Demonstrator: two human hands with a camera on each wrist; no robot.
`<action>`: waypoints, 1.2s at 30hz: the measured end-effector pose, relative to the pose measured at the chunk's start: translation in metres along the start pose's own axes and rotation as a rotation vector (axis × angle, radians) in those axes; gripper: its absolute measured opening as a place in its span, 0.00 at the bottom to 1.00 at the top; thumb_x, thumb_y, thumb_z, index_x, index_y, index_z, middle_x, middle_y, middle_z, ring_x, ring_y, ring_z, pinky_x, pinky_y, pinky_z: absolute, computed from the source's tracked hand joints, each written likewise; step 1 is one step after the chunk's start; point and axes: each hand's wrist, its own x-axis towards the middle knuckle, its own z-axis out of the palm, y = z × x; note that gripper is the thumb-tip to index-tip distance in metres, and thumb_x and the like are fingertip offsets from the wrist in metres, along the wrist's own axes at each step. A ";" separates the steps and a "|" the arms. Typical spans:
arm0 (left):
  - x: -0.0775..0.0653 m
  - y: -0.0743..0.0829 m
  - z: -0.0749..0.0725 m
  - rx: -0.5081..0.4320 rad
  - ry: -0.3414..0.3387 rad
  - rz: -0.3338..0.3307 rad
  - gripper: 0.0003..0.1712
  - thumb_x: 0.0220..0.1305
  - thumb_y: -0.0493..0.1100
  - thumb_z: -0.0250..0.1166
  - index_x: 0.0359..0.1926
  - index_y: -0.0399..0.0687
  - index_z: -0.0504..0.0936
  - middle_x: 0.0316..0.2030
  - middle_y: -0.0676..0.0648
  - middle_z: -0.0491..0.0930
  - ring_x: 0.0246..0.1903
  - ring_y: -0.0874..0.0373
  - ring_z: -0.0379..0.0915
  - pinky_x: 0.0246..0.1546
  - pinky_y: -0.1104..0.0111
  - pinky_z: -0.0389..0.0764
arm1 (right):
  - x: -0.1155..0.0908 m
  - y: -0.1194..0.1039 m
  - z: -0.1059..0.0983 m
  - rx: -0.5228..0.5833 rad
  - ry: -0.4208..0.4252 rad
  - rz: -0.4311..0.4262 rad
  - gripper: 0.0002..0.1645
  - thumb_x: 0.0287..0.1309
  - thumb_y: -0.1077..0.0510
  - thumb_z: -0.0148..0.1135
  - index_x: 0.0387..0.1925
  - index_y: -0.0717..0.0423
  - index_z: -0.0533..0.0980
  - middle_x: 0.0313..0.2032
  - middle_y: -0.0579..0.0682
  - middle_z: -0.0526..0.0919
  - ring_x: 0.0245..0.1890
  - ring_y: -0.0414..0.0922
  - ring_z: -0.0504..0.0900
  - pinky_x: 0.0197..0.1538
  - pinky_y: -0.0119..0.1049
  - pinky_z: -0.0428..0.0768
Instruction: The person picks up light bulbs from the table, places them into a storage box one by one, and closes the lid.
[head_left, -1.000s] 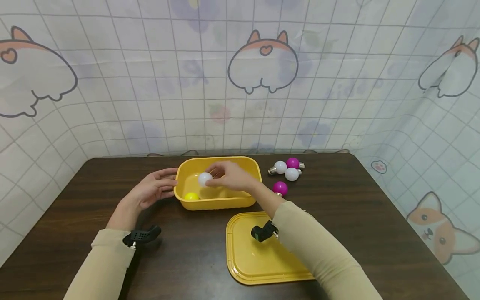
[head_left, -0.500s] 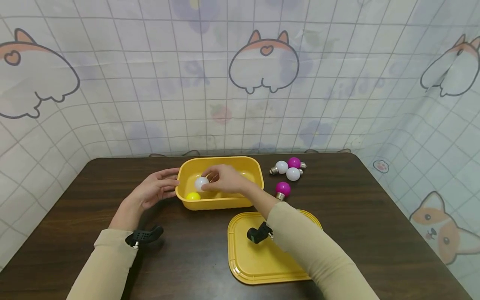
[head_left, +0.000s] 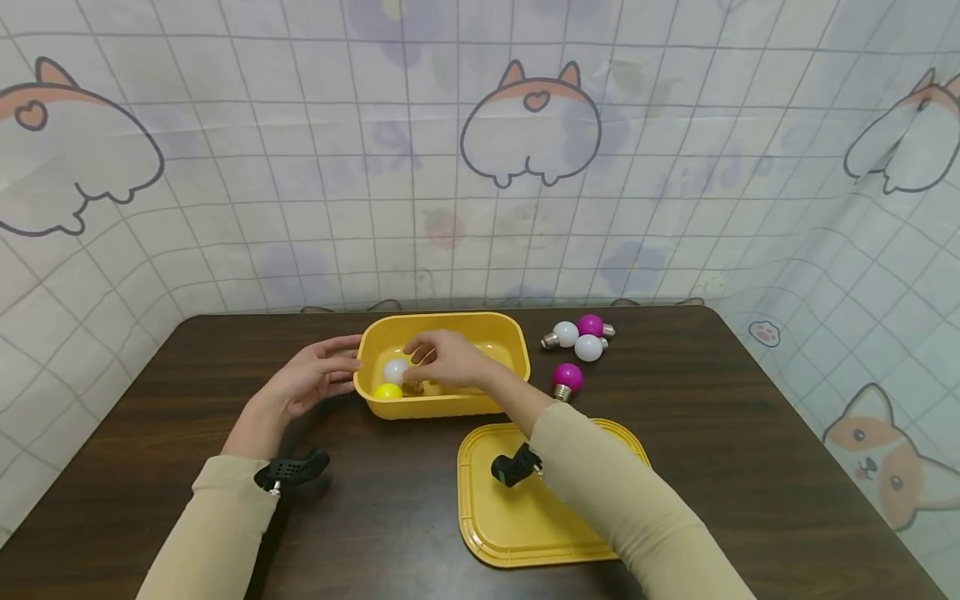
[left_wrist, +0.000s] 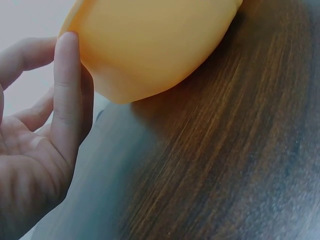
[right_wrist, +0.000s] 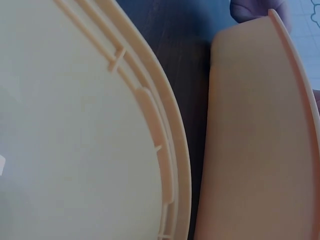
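A white bulb (head_left: 394, 369) lies in the left end of a yellow container (head_left: 438, 407), its globe to the left and its screw base towards the right hand (head_left: 450, 360). That hand reaches in over the front wall, grip loosely bent, thumb and forefinger apart, seeming to pinch nothing; whether the thumb touches the bulb I cannot tell. Just in front is a yellow bulb (head_left: 387, 391), so both sit at the same end, presumably to leave room on the right. The left hand (head_left: 311, 379) has its grip spread, fingers fairly straight against the container's left end from outside, probably to stop it sliding. To the right, a magenta bulb (head_left: 567, 378) stands apart from a cluster of bulbs (head_left: 588, 347), two white and one magenta, likely kept there within easy reach. Nearer the person, a yellow lid (head_left: 487, 517) lies flat on the dark wooden desk (head_left: 360, 517), set aside so the container stays uncovered.
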 end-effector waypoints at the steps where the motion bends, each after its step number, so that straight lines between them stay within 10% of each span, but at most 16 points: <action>1: 0.000 0.000 0.000 -0.001 -0.002 0.000 0.41 0.74 0.35 0.63 0.79 0.36 0.53 0.65 0.36 0.72 0.48 0.56 0.84 0.49 0.65 0.85 | 0.000 0.001 0.000 0.000 0.004 -0.001 0.26 0.65 0.52 0.71 0.60 0.58 0.78 0.50 0.53 0.84 0.49 0.46 0.83 0.50 0.34 0.82; 36: 0.013 0.003 -0.011 -0.009 -0.016 -0.013 0.40 0.74 0.35 0.63 0.79 0.38 0.54 0.65 0.37 0.73 0.47 0.56 0.84 0.48 0.65 0.85 | -0.049 0.013 -0.075 0.028 0.143 -0.104 0.17 0.68 0.54 0.69 0.55 0.55 0.81 0.51 0.52 0.85 0.50 0.43 0.82 0.53 0.41 0.82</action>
